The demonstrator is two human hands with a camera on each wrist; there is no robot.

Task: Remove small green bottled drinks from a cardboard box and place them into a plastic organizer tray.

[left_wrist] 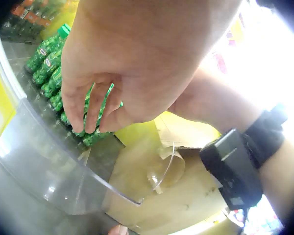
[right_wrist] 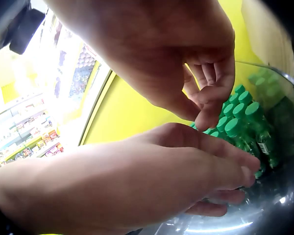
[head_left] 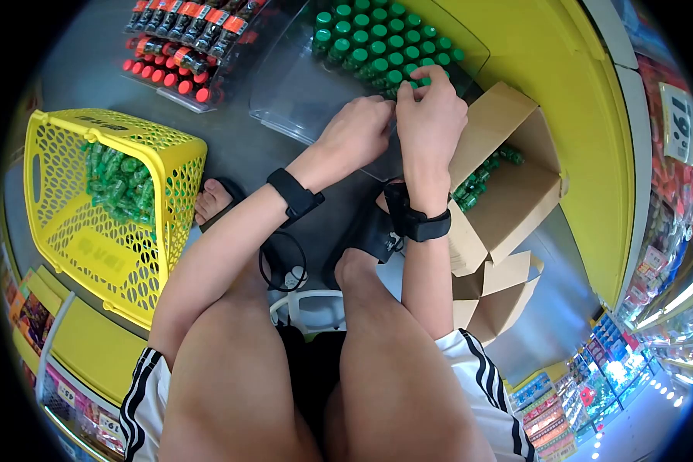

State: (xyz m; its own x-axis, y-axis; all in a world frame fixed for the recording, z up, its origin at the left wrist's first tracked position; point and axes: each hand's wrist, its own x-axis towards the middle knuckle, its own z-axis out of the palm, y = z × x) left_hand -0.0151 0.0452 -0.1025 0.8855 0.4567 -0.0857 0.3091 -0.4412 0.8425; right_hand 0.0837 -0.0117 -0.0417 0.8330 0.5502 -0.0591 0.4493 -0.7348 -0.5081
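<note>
A clear plastic bin [head_left: 285, 100] holds rows of small green-capped bottles [head_left: 359, 36]. Both hands are at the near end of these rows. My left hand [head_left: 354, 131] reaches over the bin, its fingers [left_wrist: 90, 115] hanging loosely bent beside the green bottles [left_wrist: 49, 73]. My right hand [head_left: 433, 123] is bent down over the nearest caps. In the right wrist view its thumb and fingertips [right_wrist: 206, 117] come together just above the green caps [right_wrist: 232, 126]; I cannot tell whether they pinch one. The left hand [right_wrist: 186, 161] lies below it there, fingertips among the bottles.
A cardboard box [head_left: 508, 185] with more green bottles stands open at the right, another open box [head_left: 500, 296] nearer. At left, a yellow basket [head_left: 92, 239] holds many green bottles. Red-capped dark bottles [head_left: 169, 73] stand at the back left. A yellow panel [head_left: 585, 154] borders the right.
</note>
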